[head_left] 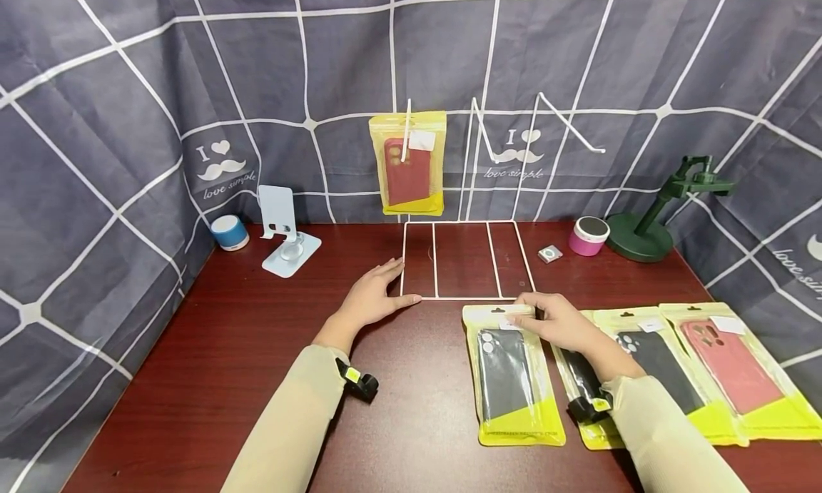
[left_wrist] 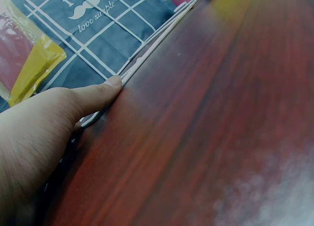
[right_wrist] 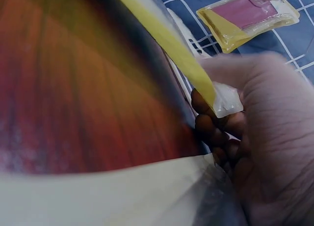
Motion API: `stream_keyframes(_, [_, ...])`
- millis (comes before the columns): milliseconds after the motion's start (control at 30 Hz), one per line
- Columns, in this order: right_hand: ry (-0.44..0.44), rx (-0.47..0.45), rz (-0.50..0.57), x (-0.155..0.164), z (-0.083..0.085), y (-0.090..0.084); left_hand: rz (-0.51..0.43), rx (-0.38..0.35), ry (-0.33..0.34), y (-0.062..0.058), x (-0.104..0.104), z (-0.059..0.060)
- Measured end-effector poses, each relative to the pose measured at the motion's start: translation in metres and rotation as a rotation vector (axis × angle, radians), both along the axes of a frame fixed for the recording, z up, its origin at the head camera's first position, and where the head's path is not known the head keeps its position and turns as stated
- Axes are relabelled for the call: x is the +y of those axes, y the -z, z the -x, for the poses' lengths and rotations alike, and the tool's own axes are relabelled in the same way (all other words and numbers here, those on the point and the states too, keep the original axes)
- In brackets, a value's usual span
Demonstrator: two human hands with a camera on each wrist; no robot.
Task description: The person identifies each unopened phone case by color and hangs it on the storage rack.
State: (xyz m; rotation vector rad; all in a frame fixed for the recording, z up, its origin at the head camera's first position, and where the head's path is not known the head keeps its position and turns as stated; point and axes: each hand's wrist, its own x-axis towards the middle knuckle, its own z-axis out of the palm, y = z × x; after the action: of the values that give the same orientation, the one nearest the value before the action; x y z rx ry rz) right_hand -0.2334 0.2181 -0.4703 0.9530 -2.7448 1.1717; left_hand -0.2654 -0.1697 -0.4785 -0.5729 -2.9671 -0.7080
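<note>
A white wire display rack (head_left: 462, 299) stands on the dark red table. My left hand (head_left: 372, 297) rests at its front left corner, fingers straight along the side and thumb on the front wire; the left wrist view shows the thumb (left_wrist: 100, 96) against that wire. My right hand (head_left: 559, 322) pinches the top corner of a yellow-edged clear pouch (head_left: 507, 372) holding a black phone case. In the right wrist view, the pouch (right_wrist: 184, 59) appears edge-on between thumb and curled fingers. Another pouch with a red phone case (head_left: 411, 175) hangs on the rack's left hook.
Right of my held pouch lie pouches with a dark phone case (head_left: 661, 364) and a red one (head_left: 735, 368), plus one partly under my right arm. Behind stand a blue speaker (head_left: 229, 233), phone stand (head_left: 289, 254), pink speaker (head_left: 587, 237), small silver player (head_left: 549, 254) and green stand (head_left: 638, 237).
</note>
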Motion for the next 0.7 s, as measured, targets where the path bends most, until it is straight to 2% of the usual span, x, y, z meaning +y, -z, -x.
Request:
stream_keyframes(167, [-0.011, -0.011, 0.060, 0.000, -0.001, -0.001, 0.001, 0.007, -0.001, 0.000, 0.000, -0.001])
stream_keyframes(400, [0.057, -0.208, 0.261, -0.001, -0.004, -0.015, -0.016, 0.012, 0.004, 0.002, 0.002, -0.004])
stream_keyframes(467, [0.086, -0.213, 0.324, -0.003, -0.006, -0.027, -0.017, 0.019, 0.004, 0.004, 0.002, -0.004])
stream_keyframes(533, [0.107, -0.171, 0.401, -0.008, -0.008, -0.045, -0.018, 0.027, 0.001, 0.004, 0.001, -0.004])
stream_keyframes(700, [0.129, -0.001, 0.582, -0.030, -0.017, -0.109, -0.015, 0.043, 0.012, 0.004, 0.000, -0.001])
